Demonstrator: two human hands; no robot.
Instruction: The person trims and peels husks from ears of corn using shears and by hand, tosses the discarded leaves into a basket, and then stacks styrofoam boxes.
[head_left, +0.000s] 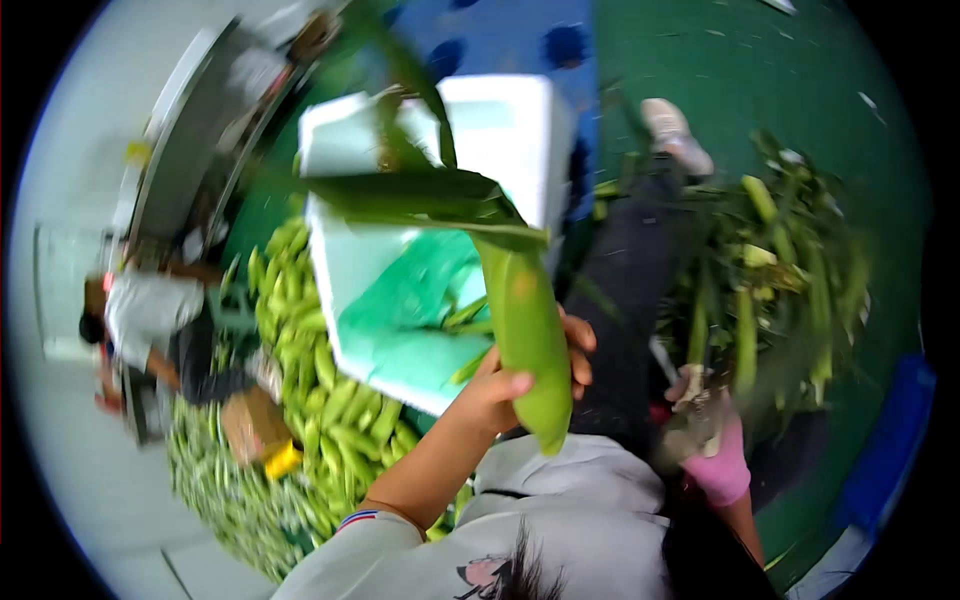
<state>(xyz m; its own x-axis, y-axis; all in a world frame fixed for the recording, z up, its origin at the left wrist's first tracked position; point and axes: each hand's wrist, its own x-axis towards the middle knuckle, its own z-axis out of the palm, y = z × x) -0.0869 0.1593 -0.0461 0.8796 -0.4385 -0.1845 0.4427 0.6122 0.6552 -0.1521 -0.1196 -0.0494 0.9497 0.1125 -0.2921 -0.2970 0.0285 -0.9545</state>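
My left hand [505, 385] is wrapped round an ear of corn [530, 340] in its green husk. Long leaves [425, 197] fold away from the ear's far end. Lower right, my right hand [705, 430], in a worn glove with a pink cuff, is closed and blurred; a thin pale edge shows beside it, but what it grips I cannot make out. In front of me a white foam box [325, 290] lined with a green plastic bag [410, 290] holds a few green ears [468, 315].
Left of the box lies a large heap of corn ears [330, 400], with a cardboard box [255, 425] on it. Husks and leaves [770, 270] are piled at right. Another person [155, 320] sits at far left near a metal table [190, 130]. A blue mat [510, 35] lies beyond.
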